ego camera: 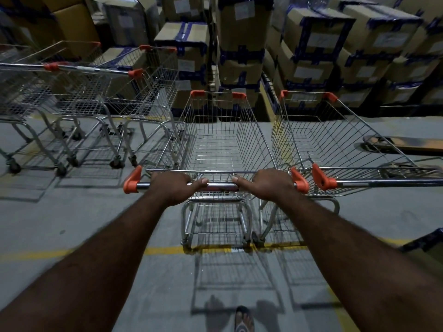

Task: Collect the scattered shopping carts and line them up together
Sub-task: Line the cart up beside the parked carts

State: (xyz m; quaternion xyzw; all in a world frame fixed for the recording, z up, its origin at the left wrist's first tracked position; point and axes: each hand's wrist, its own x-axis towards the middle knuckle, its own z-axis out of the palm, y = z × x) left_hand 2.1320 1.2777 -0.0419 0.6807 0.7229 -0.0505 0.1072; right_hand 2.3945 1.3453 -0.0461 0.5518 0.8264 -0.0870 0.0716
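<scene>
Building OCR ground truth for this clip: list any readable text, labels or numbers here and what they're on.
No text is readable.
Paper labels on the stacked cardboard boxes: white sheets, print too blurred to read.
Small white tag on the floor by the yellow line, under the held cart: dark marks, too small to read.
Cart handles: no lettering visible.

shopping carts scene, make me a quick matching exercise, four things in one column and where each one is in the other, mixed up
Things:
1. held cart
2. neighbour cart
3. stacked boxes
4. yellow line

Places:
A. painted across the floor under the arms
B. straight ahead, both hands on its handle
C. close beside the held cart, on its right
D. behind all the carts

Pairs: 1-B, 2-C, 3-D, 4-A
</scene>
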